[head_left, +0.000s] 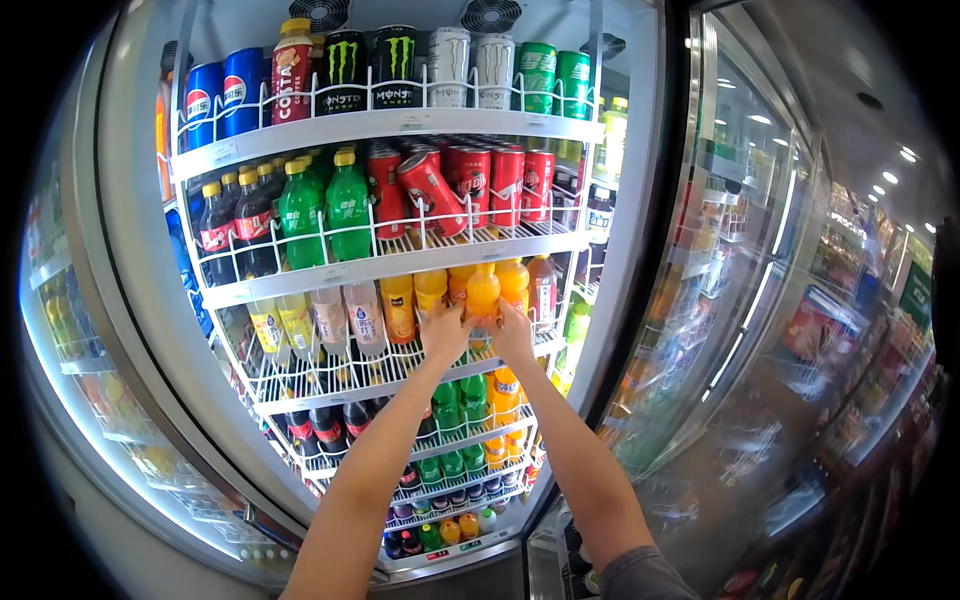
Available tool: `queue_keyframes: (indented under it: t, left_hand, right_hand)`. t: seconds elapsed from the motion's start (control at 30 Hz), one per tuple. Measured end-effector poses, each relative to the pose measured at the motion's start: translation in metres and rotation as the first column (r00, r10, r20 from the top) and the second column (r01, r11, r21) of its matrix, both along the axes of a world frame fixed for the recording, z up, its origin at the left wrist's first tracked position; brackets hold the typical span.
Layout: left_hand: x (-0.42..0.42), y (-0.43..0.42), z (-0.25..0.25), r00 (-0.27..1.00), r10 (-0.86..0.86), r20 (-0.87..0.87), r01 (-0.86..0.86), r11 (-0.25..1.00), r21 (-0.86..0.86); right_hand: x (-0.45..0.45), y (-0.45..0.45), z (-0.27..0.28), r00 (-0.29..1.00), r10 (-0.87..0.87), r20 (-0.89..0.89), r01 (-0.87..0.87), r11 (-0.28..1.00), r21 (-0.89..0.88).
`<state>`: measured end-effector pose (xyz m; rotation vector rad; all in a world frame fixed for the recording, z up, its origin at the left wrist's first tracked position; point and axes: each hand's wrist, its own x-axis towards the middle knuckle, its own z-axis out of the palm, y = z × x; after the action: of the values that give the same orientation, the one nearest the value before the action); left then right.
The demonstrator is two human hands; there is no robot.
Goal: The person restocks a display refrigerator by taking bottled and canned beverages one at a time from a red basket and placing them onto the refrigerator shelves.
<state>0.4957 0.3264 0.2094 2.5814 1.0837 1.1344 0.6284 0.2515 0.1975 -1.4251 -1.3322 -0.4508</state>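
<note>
Both of my arms reach into an upright drinks cooler at its third shelf [400, 365]. An orange drink bottle [483, 288] stands upright between my hands, in front of other orange bottles. My left hand [446, 333] closes on its lower left side, with the fingertips against the bottle. From the right, my right hand [514, 333] grips the same bottle low down. My fingers partly cover its base, so I cannot tell whether it rests on the shelf. Another orange bottle [513, 280] is just behind to the right, and a yellow-orange bottle [430, 290] is behind my left hand.
White wire rails [300, 360] edge each shelf. Above are red cans [470, 180], one tilted, green bottles [348, 210] and cola bottles [252, 215]. Energy drink cans [394, 65] fill the top. The glass door [700, 250] stands open at right. Lower shelves hold more bottles.
</note>
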Motion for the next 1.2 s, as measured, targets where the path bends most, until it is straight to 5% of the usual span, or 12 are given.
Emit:
queue_keyframes:
  t: [0.13,0.27,0.33,0.4,0.47,0.53,0.6,0.67,0.77,0.8,1.0,1.2]
  left_hand:
    - [0.003,0.006,0.0,0.991,0.06,-0.122,-0.07,0.994,-0.08]
    - [-0.008,0.009,-0.005,0.99,-0.073,-0.12,0.056,0.989,-0.14]
    - [-0.019,-0.003,-0.009,0.987,-0.158,0.011,0.158,0.985,-0.067]
    - [-0.032,-0.018,-0.013,0.972,-0.17,0.162,0.171,0.985,0.01]
    - [-0.056,-0.04,-0.017,0.904,-0.282,0.32,0.274,0.959,0.071]
    - [-0.078,-0.061,-0.022,0.847,-0.346,0.403,0.351,0.934,0.064]
    - [-0.103,-0.083,-0.025,0.864,-0.316,0.391,0.29,0.949,0.126]
    - [-0.137,-0.101,-0.026,0.879,-0.312,0.361,0.281,0.95,0.136]
    - [-0.199,-0.143,-0.016,0.736,-0.244,0.631,0.429,0.89,-0.156]
    - [-0.223,-0.149,-0.021,0.783,-0.227,0.58,0.316,0.947,-0.057]
    - [-0.368,-0.205,-0.058,0.689,-0.007,0.725,0.165,0.975,-0.148]
    - [-0.523,-0.268,-0.111,0.597,0.196,0.778,-0.068,0.979,-0.194]
  right_hand:
    - [-0.005,0.007,-0.006,0.99,-0.13,0.059,0.134,0.989,-0.065]
    - [-0.004,0.001,-0.005,0.996,-0.004,-0.085,-0.007,0.992,-0.124]
    - [-0.014,-0.015,0.004,0.945,0.129,-0.3,-0.166,0.981,-0.104]
    - [-0.017,-0.011,-0.002,0.945,0.192,-0.264,-0.183,0.981,0.059]
    - [-0.022,-0.01,-0.008,0.991,-0.007,-0.133,0.031,0.983,0.18]
    - [-0.052,-0.023,-0.001,0.963,0.069,-0.261,-0.023,0.984,0.175]
    - [-0.086,-0.042,0.006,0.846,0.323,-0.424,-0.23,0.939,0.256]
    - [-0.123,-0.055,0.004,0.866,0.315,-0.389,-0.228,0.94,0.254]
    - [-0.189,-0.076,-0.001,0.7,0.557,-0.447,-0.419,0.827,0.373]
    - [-0.212,-0.084,-0.002,0.685,0.578,-0.444,-0.45,0.814,0.367]
    - [-0.35,-0.106,-0.053,0.513,0.752,-0.414,-0.73,0.636,0.249]
    - [-0.509,-0.142,-0.111,0.197,0.812,-0.549,-0.935,0.324,0.144]
